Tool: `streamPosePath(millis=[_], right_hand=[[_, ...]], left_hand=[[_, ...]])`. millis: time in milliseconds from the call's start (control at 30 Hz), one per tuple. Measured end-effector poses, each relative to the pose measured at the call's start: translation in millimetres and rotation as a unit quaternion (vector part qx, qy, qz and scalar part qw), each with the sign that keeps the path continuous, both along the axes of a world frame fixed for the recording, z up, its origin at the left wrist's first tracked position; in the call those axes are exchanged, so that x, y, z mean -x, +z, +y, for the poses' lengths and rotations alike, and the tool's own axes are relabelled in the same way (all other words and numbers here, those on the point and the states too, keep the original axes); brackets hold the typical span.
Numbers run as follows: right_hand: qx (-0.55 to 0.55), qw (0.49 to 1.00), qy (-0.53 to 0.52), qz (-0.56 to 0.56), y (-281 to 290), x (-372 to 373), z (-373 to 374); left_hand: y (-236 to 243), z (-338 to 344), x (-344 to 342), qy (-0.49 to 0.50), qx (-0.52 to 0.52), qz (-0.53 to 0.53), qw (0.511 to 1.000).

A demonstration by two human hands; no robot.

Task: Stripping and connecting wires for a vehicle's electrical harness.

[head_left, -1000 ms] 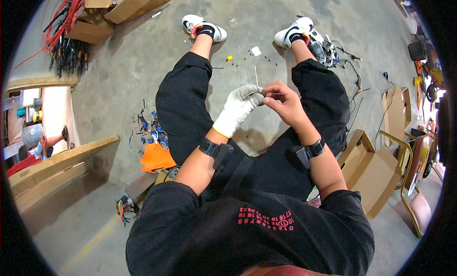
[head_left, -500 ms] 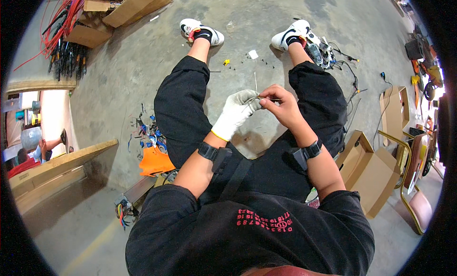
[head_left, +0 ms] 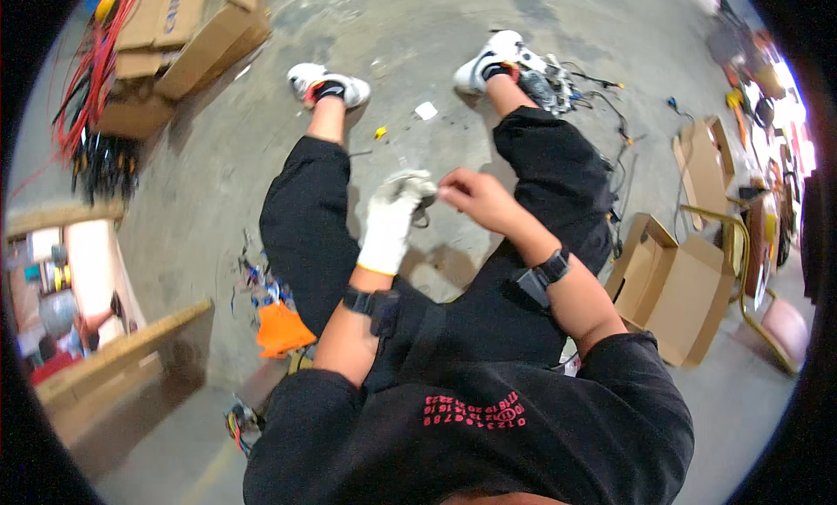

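My left hand [head_left: 392, 216], in a white work glove with a yellow cuff edge, is closed in front of me between my knees. From under its fingertips hangs a small dark loop of thin wire [head_left: 424, 217]. Just to the right, a small gap away, is my bare right hand [head_left: 481, 200], thumb and forefinger pinched together. Whatever those fingers hold, if anything, is too small and blurred to tell. Both wrists carry black strapped devices.
Beyond my feet lie a white scrap [head_left: 426, 111] and a yellow piece [head_left: 380, 133]. Tangled cables and parts [head_left: 558, 91] sit by my right shoe. An open cardboard box [head_left: 676, 287] is at right; an orange sheet [head_left: 283, 331] and wire bits lie left. Red cables [head_left: 91, 87] stand far left.
My hands have come apart; they met at the thin wire before. The strand that stuck up above the fingers no longer shows. The whole view has shifted and blurred somewhat.
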State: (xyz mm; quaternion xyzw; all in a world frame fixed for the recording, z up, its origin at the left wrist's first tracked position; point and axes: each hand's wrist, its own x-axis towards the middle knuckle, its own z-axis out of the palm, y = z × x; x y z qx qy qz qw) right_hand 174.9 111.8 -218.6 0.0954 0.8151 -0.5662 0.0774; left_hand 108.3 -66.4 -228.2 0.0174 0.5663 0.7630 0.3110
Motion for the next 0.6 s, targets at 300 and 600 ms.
streamPosePath(millis=[300,600], right_hand=[[-0.193,0.94,0.262,-0.105,-8,-17,-6],[-0.254,0.922,0.267,-0.121,1,-11,-20]], left_hand=[[-32,-4,2,0.074,0.021,-0.098,0.992],[-30,-2,2,0.061,-0.005,-0.102,0.993]])
